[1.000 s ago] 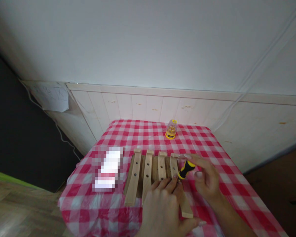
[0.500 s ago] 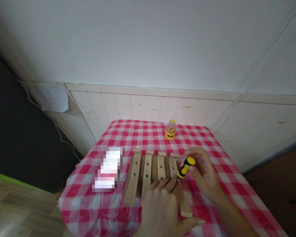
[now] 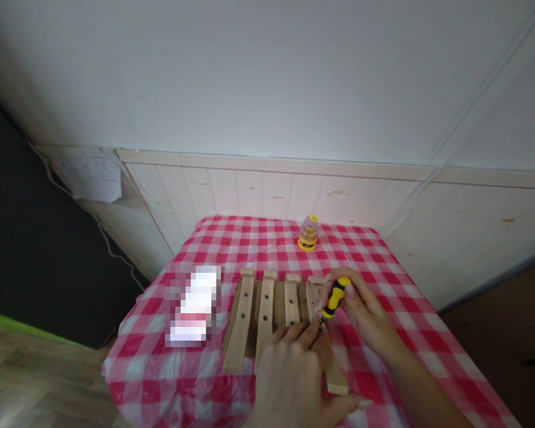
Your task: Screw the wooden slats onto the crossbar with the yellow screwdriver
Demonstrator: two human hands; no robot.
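Observation:
A wooden slat rack (image 3: 258, 312) lies on a red and white checked tablecloth (image 3: 258, 238). My left hand (image 3: 294, 368) rests flat on the near part of the rack, fingers together and pressing down on the slats. My right hand (image 3: 361, 309) is closed round a short yellow and black screwdriver (image 3: 332, 297), whose tip points down at the rightmost slat, just beyond my left fingertips.
A small clear and yellow bit holder (image 3: 308, 233) stands at the far side of the table. A blurred white and red packet (image 3: 195, 306) lies left of the rack. A white panelled wall stands behind, with dark floor to the left and right.
My right hand has drawn in over the screwdriver handle and turned on it, fingers curling from stretched out to wrapped. My left hand has stayed put on the rack.

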